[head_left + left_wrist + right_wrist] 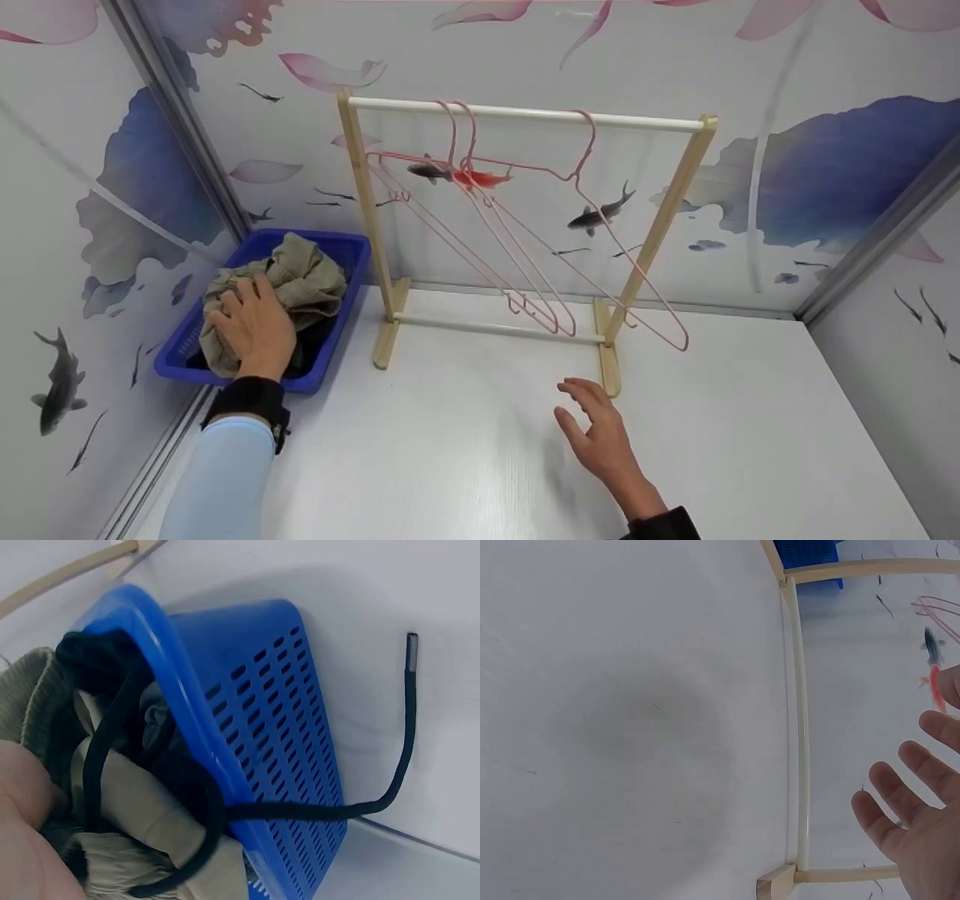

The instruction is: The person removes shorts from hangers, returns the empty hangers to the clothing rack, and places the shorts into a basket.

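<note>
My left hand [259, 330] grips bunched khaki pants [307, 274] in the blue basket [364, 262], its fingers bent into the cloth. In the left wrist view, a gathered waistband [124, 862] shows near the palm, and a black drawstring [300, 811] with a metal tip trails over the basket's side. Dark clothing [161, 724] lies beneath. My right hand [604, 442] hovers over the table in front of the rack's right foot, fingers spread and slightly bent, holding nothing. Three pink hangers [637, 266] hang from the rack's white rail [525, 112], bearing no clothes.
The wooden rack [664, 217] stands at the back of the white table [450, 450], its lower bar [495, 328] close to the tabletop. Printed wall panels [825, 67] enclose the back and both sides. The basket sits in the left corner against the panels.
</note>
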